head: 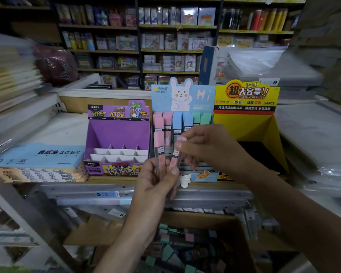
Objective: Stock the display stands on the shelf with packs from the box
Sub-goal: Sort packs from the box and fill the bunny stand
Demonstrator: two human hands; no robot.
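Three stands: blue stand (201, 95) part-filled; purple stand (118, 133) and yellow stand (246, 125) look empty to me; box (110, 231) loaded. My left grip (156, 180) holds pink pack (159, 148), right grip (207, 146) pinches second pack (174, 156).

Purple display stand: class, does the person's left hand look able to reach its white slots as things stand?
Probably yes. The purple display stand sits just left of the left hand, its front open and nothing between them, though that hand grips pink-capped packs.

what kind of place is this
Most likely a stationery shop: stocked retail shelves behind, cardboard display stands of pencil-lead packs on the near shelf, and a cardboard box of loose packs below.
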